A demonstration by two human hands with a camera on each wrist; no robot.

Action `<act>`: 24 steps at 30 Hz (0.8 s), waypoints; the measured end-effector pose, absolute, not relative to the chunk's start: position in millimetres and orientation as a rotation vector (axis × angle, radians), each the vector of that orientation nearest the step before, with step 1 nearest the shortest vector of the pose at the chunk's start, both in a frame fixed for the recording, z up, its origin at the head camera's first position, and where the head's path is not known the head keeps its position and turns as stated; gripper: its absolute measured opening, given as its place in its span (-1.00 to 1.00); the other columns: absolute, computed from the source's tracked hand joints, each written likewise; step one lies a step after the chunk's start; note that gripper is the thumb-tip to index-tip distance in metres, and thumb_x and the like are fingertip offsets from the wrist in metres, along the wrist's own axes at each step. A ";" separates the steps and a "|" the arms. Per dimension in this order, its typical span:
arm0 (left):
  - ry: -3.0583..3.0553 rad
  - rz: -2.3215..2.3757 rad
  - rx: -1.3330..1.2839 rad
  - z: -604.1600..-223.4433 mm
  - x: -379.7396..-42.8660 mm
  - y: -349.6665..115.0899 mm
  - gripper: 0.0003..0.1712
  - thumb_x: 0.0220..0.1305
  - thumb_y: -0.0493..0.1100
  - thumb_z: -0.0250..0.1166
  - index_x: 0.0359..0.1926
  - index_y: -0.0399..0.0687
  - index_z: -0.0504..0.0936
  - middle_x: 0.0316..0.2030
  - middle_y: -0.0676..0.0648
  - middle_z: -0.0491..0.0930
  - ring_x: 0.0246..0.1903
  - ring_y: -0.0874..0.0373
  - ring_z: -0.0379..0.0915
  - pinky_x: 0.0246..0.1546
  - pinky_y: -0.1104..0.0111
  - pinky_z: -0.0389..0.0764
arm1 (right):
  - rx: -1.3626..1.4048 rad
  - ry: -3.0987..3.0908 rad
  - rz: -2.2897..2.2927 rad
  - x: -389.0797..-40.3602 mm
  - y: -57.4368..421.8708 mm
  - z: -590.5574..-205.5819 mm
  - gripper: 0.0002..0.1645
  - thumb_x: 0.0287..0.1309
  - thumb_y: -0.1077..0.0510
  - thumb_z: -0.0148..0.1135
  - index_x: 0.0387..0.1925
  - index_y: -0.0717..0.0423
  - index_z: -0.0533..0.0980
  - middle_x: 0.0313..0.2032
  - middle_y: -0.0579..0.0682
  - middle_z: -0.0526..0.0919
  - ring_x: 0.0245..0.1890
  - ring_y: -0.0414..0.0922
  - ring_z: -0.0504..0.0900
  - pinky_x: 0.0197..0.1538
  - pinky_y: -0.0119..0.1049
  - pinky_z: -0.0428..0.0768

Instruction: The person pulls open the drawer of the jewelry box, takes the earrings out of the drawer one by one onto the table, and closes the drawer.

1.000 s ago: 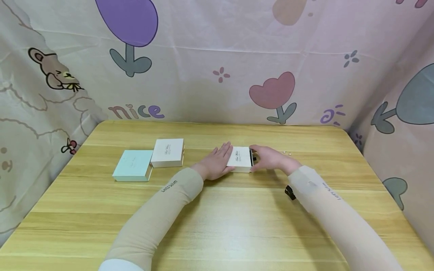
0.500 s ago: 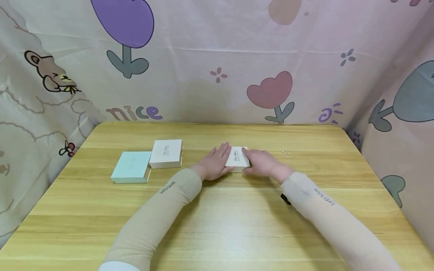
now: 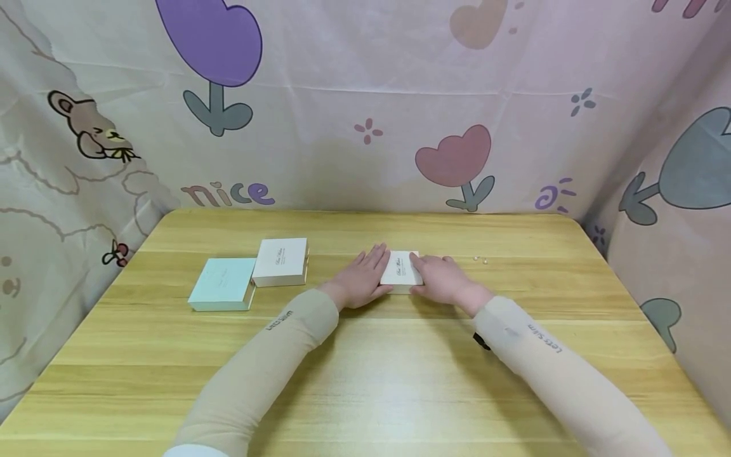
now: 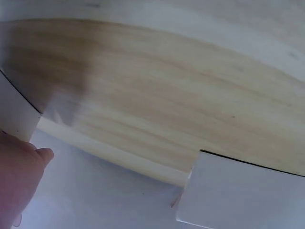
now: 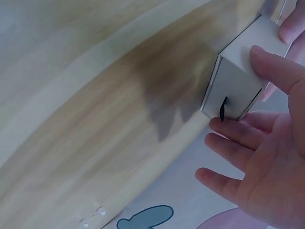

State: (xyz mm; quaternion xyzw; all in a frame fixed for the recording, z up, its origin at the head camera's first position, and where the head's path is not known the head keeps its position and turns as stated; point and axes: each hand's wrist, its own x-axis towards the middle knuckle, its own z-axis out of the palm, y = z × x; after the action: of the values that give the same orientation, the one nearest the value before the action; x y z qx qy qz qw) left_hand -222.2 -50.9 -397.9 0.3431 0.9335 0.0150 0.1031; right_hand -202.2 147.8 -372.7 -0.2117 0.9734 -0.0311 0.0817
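Note:
A small white drawer box (image 3: 401, 270) with dark lettering lies at the middle of the table. My left hand (image 3: 358, 279) rests on its left part, fingers straight. At its right end my right hand (image 3: 445, 279) holds the box, thumb on the near side and index finger at the far corner. In the right wrist view the box's end face (image 5: 228, 88) carries a black pull tab (image 5: 223, 109), and the other fingers (image 5: 228, 148) stick out past it. The left wrist view catches only part of the left hand (image 4: 21, 174) and a corner of the box (image 4: 14, 107).
Farther left stand a second white box (image 3: 281, 261) and a pale mint box (image 3: 224, 284), touching or nearly so. Two tiny shiny pieces (image 3: 485, 261) lie right of the right hand. A printed curtain (image 3: 320, 158) hangs behind the wooden table (image 3: 365, 381).
The drawer stuck out slightly at the right end with a dark gap; it now sits in the sleeve. My right hand has moved left with it. The left hand has stayed.

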 end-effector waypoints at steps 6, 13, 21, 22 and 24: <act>2.752 0.032 1.051 -396.0 -220.4 -49.2 -0.18 0.45 0.17 -0.23 0.45 -0.26 -0.24 0.47 -0.22 -0.31 0.47 0.00 -0.40 0.45 0.13 -0.16 | -0.613 2.912 -0.097 -202.7 156.0 -374.1 -0.08 0.13 -0.06 0.26 0.36 0.31 0.12 0.22 0.27 0.41 0.23 0.14 0.40 0.21 0.17 0.31; 2.781 -0.023 1.018 -397.2 -223.1 -33.6 -0.23 0.47 0.13 -0.28 0.46 -0.21 -0.26 0.48 -0.16 -0.32 0.47 0.02 -0.42 0.45 0.14 -0.19 | -0.596 2.935 -0.049 -204.5 166.9 -374.8 -0.09 0.15 -0.06 0.23 0.36 0.33 0.11 0.18 0.28 0.45 0.18 0.15 0.45 0.19 0.21 0.32; 2.858 -0.158 0.910 -397.6 -231.7 -9.2 -0.29 0.49 0.10 -0.31 0.47 -0.14 -0.23 0.49 -0.09 -0.28 0.48 0.06 -0.37 0.45 0.16 -0.21 | -0.500 2.954 -0.048 -214.9 177.1 -377.2 -0.11 0.22 -0.05 0.16 0.38 0.33 0.04 0.18 0.33 0.44 0.20 0.18 0.42 0.25 0.27 0.20; 2.867 -0.184 0.904 -396.5 -232.9 -6.0 -0.30 0.49 0.09 -0.30 0.47 -0.14 -0.22 0.48 -0.09 -0.26 0.47 0.07 -0.35 0.45 0.16 -0.20 | -0.484 2.958 -0.043 -216.5 178.0 -377.3 -0.11 0.23 -0.05 0.15 0.39 0.33 0.03 0.17 0.33 0.43 0.20 0.18 0.41 0.26 0.28 0.19; 2.887 -0.222 0.892 -394.7 -235.2 -0.1 -0.32 0.49 0.07 -0.28 0.47 -0.13 -0.18 0.48 -0.08 -0.22 0.47 0.07 -0.30 0.45 0.15 -0.16 | -0.465 2.966 -0.023 -219.8 180.1 -377.6 -0.12 0.25 -0.05 0.13 0.38 0.34 0.04 0.17 0.33 0.44 0.20 0.18 0.41 0.26 0.29 0.18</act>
State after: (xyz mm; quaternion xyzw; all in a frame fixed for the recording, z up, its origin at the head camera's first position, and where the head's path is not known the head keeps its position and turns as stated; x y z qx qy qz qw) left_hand -235.2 -0.1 -394.7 0.2940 0.9514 -0.0731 0.0559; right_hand -219.8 180.1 -377.6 -0.1545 0.9855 -0.0078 0.0696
